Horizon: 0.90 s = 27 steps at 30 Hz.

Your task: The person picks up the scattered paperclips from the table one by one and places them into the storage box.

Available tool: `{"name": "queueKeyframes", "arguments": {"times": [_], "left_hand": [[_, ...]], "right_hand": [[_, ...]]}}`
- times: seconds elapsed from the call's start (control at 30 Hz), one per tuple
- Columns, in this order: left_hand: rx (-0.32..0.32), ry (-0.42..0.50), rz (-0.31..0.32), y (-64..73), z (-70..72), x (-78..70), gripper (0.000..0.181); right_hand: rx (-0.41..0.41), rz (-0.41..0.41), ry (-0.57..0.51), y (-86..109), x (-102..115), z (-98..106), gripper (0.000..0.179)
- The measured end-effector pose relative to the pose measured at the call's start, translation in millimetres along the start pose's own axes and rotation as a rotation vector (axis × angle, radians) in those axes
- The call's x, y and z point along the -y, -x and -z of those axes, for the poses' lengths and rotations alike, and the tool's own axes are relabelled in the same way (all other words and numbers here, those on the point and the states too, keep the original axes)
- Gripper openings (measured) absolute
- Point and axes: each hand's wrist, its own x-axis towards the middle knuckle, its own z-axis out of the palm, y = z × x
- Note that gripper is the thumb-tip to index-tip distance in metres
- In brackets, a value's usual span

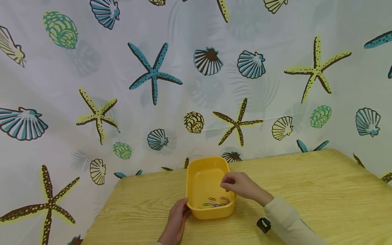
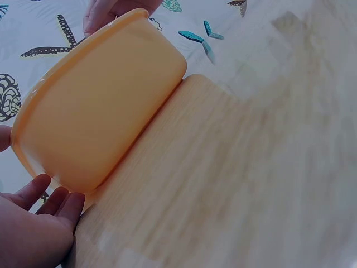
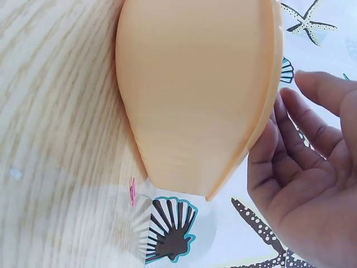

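Note:
A yellow plastic tub (image 1: pixel 211 213) stands on the wooden table, with several colored paper clips (image 1: pixel 216 205) gathered inside at its near end. My left hand (image 1: pixel 176 217) grips the tub's near left corner, thumb at the rim and fingers lower against the wall. In the left wrist view, its fingertips (image 2: pixel 71 206) meet the corner. Over the tub's right rim hovers my right hand (image 1: pixel 242 185), thumb and index finger close together. The right wrist view shows this hand's fingers (image 3: pixel 298 120) loosely curled beside the rim, and I see nothing between them.
A pink paper clip (image 3: pixel 132 191) lies on the table outside the tub. Beside the right sleeve is a small black object (image 1: pixel 263 225). Behind the wooden table (image 1: pixel 147 197) hangs a white curtain (image 1: pixel 183 92) printed with shells and starfish.

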Motion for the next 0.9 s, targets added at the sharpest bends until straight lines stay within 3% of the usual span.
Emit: {"name": "queueKeyframes", "arguments": {"times": [0.17,0.4,0.63,0.73,0.9], "left_hand": [[0.004,-0.003,0.005,-0.5,-0.3,1.6,0.05],[-0.003,0.003,-0.017,1.1,1.3,1.8,0.046],[0.0,0.018,-0.013,0.2,1.3,0.1,0.047],[-0.006,0.022,-0.017,-0.4,2.3,-1.3,0.046],[-0.006,0.02,-0.032,-1.0,4.9,-2.7,0.045]], "right_hand": [[-0.074,-0.068,-0.041,0.5,-5,5,0.021],[-0.251,-0.27,-0.123,-3.5,-16,23,0.025],[-0.361,-0.351,-0.01,-12.0,-30,35,0.018],[-0.355,-0.377,0.008,-18.4,-34,33,0.016],[-0.214,-0.439,0.03,-26.4,-42,21,0.02]]}}
